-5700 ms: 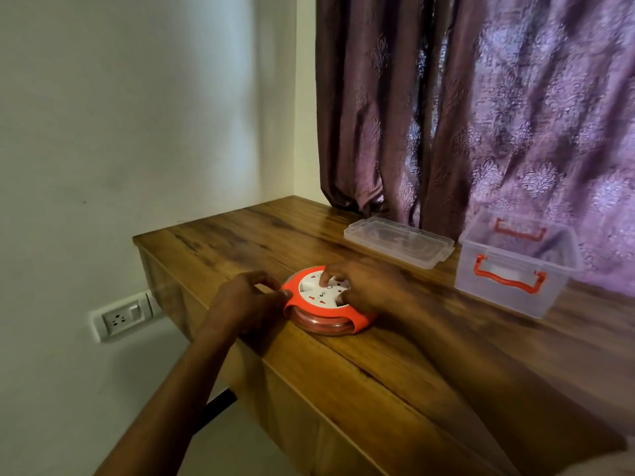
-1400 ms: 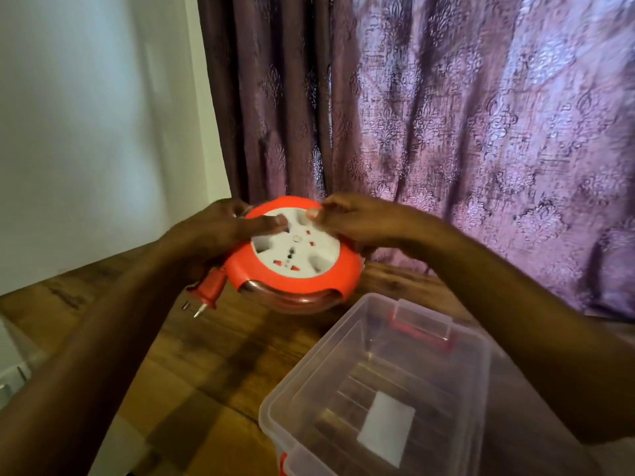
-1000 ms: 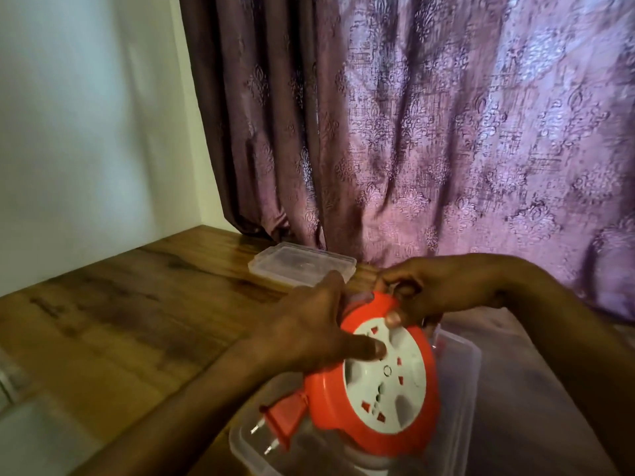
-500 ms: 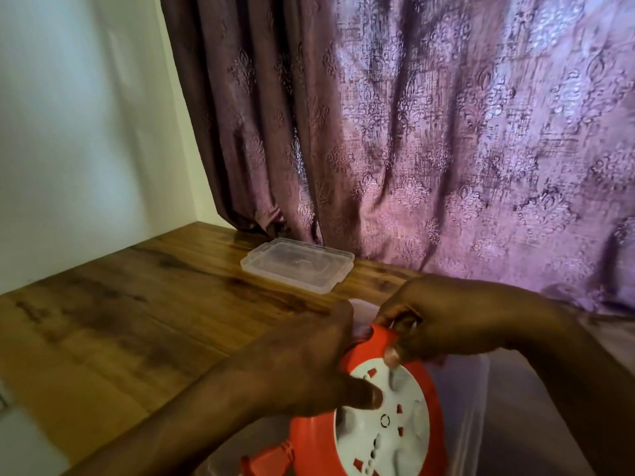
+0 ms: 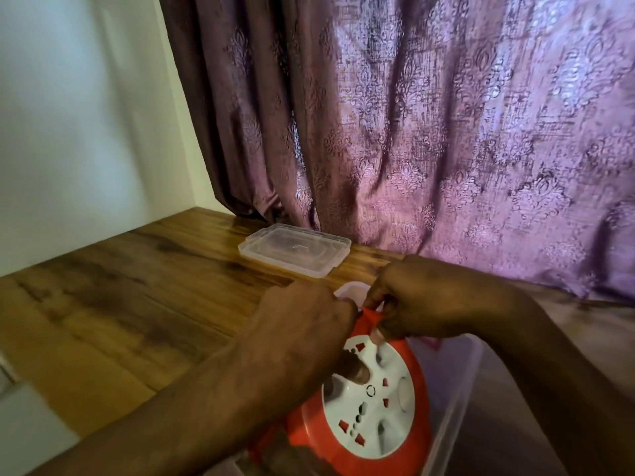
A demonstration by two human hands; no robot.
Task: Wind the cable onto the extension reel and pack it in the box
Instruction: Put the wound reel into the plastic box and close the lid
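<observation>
Currently the round orange reel (image 5: 405, 438) with its white socket face sits tilted inside the clear plastic box (image 5: 457, 407). Left hand (image 5: 295, 341) grips its rim, thumb on the face; right hand (image 5: 422, 300) pinches the orange top handle. Flat clear lid (image 5: 295, 254) lies near the wooden desk's (image 5: 120, 304) far edge, by the embossed purple curtain (image 5: 412, 132).

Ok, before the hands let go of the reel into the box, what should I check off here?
1. Both hands on reel: ok; left hand and right hand grip its upper edge.
2. Reel over open box: ok, tilted, partly inside.
3. Reel fully seated on box floor: cannot tell.
4. Cable fully wound: cannot tell, hidden.
5. Plug tucked inside box: cannot tell, hidden under left forearm.
6. Lid within reach: ok, lying on table by the curtain.
</observation>
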